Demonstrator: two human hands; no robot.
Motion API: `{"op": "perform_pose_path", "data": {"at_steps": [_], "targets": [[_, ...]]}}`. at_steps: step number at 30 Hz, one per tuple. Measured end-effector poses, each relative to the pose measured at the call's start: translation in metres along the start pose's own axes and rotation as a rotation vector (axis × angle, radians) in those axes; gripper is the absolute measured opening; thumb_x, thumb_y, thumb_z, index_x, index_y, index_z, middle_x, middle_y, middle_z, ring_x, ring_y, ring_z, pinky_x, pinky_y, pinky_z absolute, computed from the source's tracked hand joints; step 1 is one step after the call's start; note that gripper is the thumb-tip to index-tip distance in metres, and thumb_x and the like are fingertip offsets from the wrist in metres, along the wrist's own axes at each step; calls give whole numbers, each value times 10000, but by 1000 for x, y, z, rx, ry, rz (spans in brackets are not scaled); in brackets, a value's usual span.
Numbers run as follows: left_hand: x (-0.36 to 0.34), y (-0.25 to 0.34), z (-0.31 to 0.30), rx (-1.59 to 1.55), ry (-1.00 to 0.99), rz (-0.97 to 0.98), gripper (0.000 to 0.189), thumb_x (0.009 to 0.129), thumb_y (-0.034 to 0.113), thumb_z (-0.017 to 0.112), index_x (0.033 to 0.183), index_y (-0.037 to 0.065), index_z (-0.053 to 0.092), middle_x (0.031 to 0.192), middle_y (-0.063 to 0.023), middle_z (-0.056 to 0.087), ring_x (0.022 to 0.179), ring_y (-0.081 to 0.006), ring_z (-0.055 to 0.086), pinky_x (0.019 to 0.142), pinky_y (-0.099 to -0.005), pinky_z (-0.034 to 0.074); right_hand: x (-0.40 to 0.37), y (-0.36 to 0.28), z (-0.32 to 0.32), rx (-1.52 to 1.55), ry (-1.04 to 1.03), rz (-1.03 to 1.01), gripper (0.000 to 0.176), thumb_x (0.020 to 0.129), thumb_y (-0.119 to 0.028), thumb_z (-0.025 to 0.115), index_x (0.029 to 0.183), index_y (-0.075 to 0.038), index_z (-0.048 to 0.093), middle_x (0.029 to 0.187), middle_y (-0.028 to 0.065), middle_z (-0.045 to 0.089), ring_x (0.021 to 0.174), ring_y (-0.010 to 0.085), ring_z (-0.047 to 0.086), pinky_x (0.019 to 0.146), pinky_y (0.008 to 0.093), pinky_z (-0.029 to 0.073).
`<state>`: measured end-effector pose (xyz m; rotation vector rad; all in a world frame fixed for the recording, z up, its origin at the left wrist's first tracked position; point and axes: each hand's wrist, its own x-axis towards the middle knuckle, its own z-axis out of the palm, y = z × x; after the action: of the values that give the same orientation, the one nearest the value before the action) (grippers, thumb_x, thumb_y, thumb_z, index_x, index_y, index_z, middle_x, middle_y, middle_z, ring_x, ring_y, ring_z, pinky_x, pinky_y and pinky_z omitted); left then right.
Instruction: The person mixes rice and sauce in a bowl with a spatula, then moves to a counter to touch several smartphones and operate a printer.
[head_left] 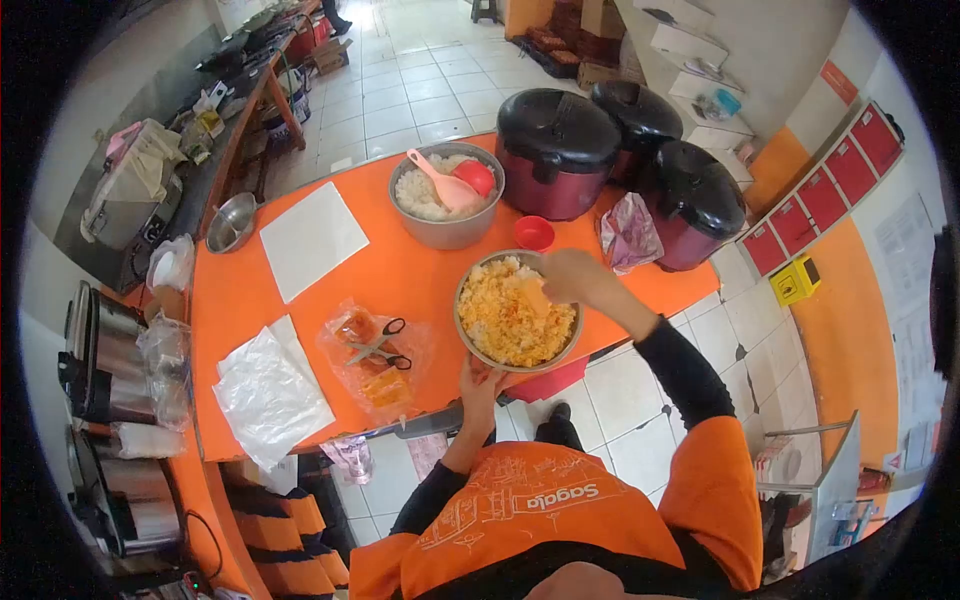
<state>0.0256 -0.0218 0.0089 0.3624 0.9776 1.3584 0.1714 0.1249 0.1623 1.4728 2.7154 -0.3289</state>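
Note:
A metal bowl of yellow-orange rice [505, 325] stands at the front edge of the orange table. Against its lower left rim rests my left hand [480, 392], with the fingers on the bowl's side. Over the right part of the bowl, my right hand [575, 278] is closed around the handle of an orange spatula [535, 297], whose blade lies in the rice. Behind stands a grey pot of white rice [447, 228] with a pink paddle [447, 185] and a red scoop [475, 178] in it. A small red bowl [533, 233] sits between pot and cookers.
Rice cookers [558, 150] stand at the back right, beside a crumpled packet [630, 235]. Scissors [380, 345] lie on plastic wrapping left of the bowl. Farther left are white paper [314, 240], plastic bags [272, 390] and a metal bowl [232, 222].

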Motion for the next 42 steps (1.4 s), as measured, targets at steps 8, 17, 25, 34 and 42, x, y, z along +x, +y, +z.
{"op": "perform_pose_path", "data": {"at_steps": [8, 17, 25, 34, 42], "targets": [[5, -7, -3, 53, 77, 16, 553, 768, -1, 554, 1192, 131, 225, 1027, -90, 441, 928, -198, 510, 763, -334, 485, -26, 46, 65, 388, 69, 174, 252, 695, -224, 584, 672, 26, 606, 587, 191, 557, 540, 247, 576, 515, 357, 438], [3, -4, -3, 64, 97, 6, 604, 764, -33, 541, 1220, 151, 190, 1033, -98, 430, 949, -197, 488, 748, -340, 498, -41, 45, 60, 100, 125, 194, 202, 703, -197, 552, 656, -15, 628, 586, 127, 583, 537, 263, 576, 528, 359, 462], [4, -8, -4, 163, 54, 136, 595, 748, -34, 554, 1218, 152, 240, 993, -89, 445, 912, -183, 493, 670, -285, 478, -40, -110, 108, -162, 54, 83, 93, 630, -146, 582, 643, -65, 626, 631, 102, 596, 682, 210, 606, 542, 314, 471], [0, 13, -10, 259, -24, 72, 569, 787, 32, 551, 1228, 159, 213, 930, -77, 489, 877, -177, 535, 720, -315, 501, -61, -43, 27, -231, 335, 140, 91, 690, -132, 527, 628, -88, 576, 550, 70, 557, 492, 199, 571, 408, 321, 432], [12, 8, -22, 249, -82, 52, 235, 799, 27, 527, 1024, 31, 458, 861, -63, 506, 780, -190, 579, 665, -315, 522, -36, -44, 90, -378, 63, 192, 111, 689, -134, 527, 629, -85, 605, 595, 81, 589, 574, 218, 598, 481, 316, 455]]}}
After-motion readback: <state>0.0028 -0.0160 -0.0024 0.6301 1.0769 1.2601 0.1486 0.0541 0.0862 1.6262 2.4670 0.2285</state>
